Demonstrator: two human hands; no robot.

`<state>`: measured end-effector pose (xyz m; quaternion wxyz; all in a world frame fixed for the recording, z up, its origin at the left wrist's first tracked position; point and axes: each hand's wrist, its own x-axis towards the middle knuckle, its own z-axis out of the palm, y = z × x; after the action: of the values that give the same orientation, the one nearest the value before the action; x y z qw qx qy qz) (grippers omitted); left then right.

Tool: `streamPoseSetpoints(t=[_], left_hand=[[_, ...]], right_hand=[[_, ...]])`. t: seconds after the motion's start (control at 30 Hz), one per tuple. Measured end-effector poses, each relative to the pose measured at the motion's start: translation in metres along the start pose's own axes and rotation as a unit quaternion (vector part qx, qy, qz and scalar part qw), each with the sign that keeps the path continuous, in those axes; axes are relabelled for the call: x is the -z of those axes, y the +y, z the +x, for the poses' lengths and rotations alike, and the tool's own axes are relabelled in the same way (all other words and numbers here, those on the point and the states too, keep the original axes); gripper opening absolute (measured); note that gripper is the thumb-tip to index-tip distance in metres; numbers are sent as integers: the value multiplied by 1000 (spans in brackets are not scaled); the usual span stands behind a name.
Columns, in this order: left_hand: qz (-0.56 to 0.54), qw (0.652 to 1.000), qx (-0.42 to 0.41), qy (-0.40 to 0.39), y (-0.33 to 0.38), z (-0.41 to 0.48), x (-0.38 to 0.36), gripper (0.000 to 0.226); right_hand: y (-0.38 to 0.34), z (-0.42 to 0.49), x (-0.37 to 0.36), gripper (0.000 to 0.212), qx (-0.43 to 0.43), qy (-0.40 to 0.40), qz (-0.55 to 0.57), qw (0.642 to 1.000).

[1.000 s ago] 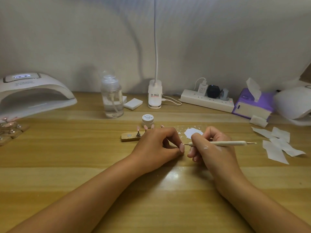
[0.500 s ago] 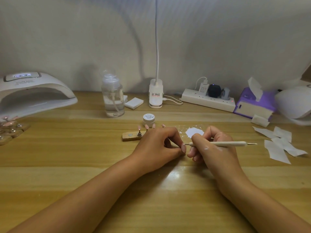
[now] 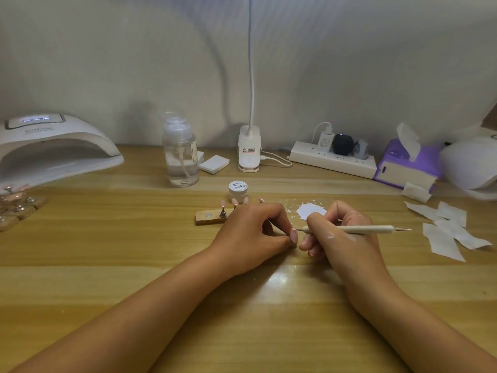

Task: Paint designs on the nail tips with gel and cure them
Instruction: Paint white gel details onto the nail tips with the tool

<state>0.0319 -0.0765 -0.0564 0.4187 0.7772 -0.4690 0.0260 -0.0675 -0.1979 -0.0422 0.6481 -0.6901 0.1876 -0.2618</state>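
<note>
The nail tip (image 3: 294, 236) is at the finger ends of my left hand (image 3: 252, 232), low over the table (image 3: 134, 265) in the middle of the view. It shows only as a small pink oval, and it may partly be my own thumbnail; I cannot say for sure. My left hand is curled, with thumb and forefinger pinching this piece and the side of the hand resting on the table. My right hand (image 3: 341, 240) grips a thin white stick (image 3: 349, 229) like a pen, the fingers closed around its front part. The stick lies almost level. Its fine metal point is at the pink oval, and its other metal end points to the right. White smears are on the back of my right hand.

Just behind my right hand there is a blob of white gel (image 3: 312, 211) on a clear sheet. Behind my left hand lies a wooden holder (image 3: 211, 218) with several pink tips (image 3: 234, 201) standing on it, and behind that a small white jar (image 3: 238, 190) with its lid on. Further back stand a clear pump bottle (image 3: 181, 157), a white pad (image 3: 214, 164), a desk lamp base (image 3: 249, 149), a power strip (image 3: 333, 159) and a purple tissue box (image 3: 403, 170). A white curing lamp (image 3: 53, 149) is at the far left, with small wooden stands (image 3: 16, 208) in front of it. A second white lamp (image 3: 470, 165) is at the far right. Cut white wipes (image 3: 451, 230) lie to the right of my right hand.
</note>
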Motion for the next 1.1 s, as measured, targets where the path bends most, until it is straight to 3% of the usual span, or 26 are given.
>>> streamPoseSetpoints(t=[1.1], left_hand=[[0, 1000, 0, -1, -2, 0, -1, 37]], right_hand=[[4, 1, 1, 19, 9, 2, -2, 1000]])
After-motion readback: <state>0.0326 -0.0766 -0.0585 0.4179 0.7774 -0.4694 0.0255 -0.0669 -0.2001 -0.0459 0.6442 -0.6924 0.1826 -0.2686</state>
